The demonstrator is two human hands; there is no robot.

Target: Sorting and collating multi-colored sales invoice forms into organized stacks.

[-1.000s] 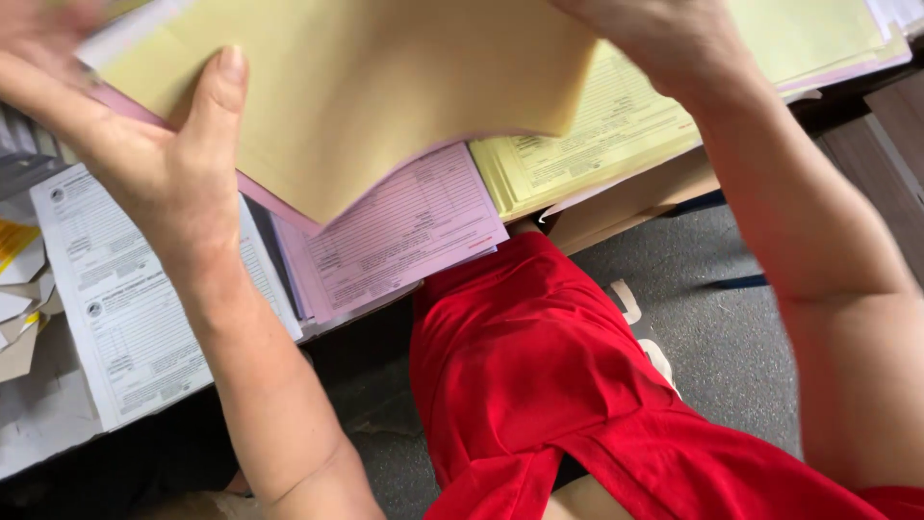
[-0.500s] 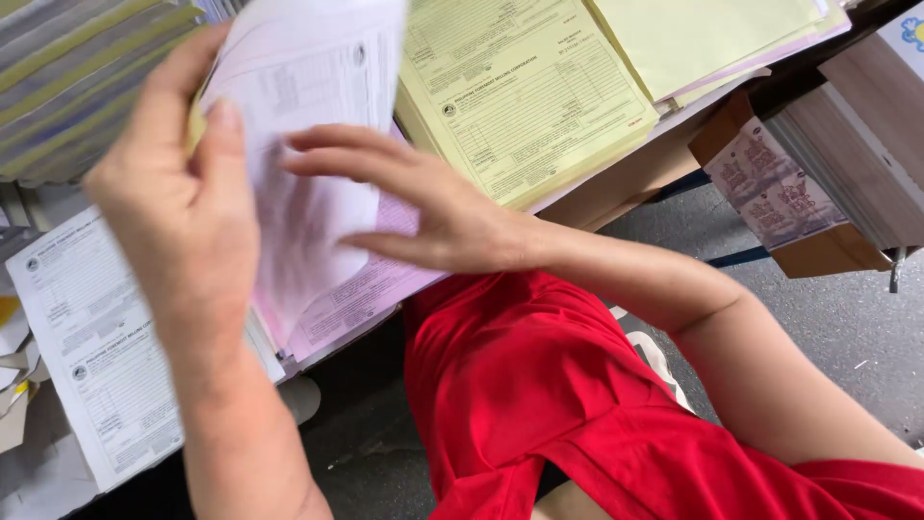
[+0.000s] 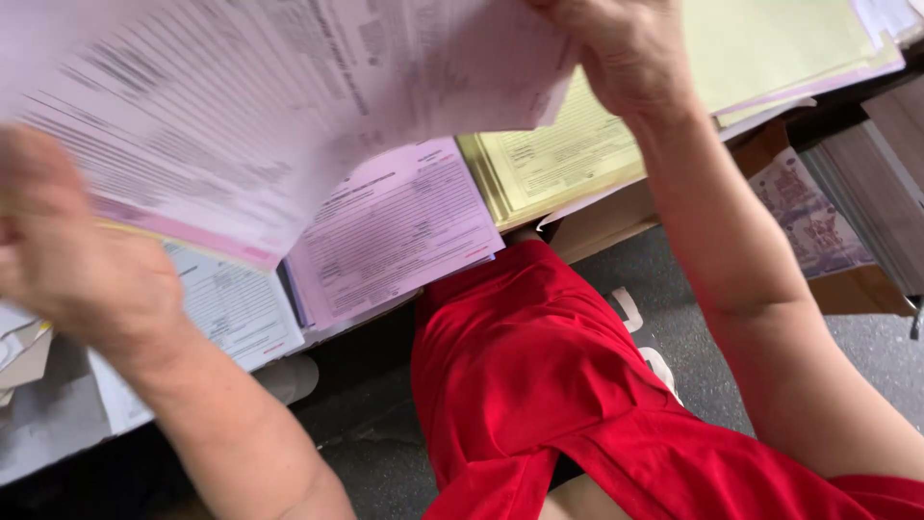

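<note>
Item 1: pink printed sheet [image 3: 289,106], motion-blurred, being held up in front of the person and covering the upper left of the view. The left hand [image 3: 82,274] is gripping its lower left edge with fingers closed on the paper; the right hand [image 3: 630,53] is pinching its upper right corner.

Item 2: pink form stack [image 3: 395,231], lying on the work surface directly beneath the raised sheet.

Item 3: yellow form stack [image 3: 568,159], lying just beside the pink form stack, toward the right hand.

Item 4: white form [image 3: 231,308], lying beside the pink form stack, toward the left hand.

Item 5: red garment [image 3: 539,385], worn by the person, below the pink form stack.

Risk: the sheet is looking thin and is bowing between 2 grips; a sharp pull could likely crease or tear it, and a loosened corner could drop it onto the wrong stack.
</note>
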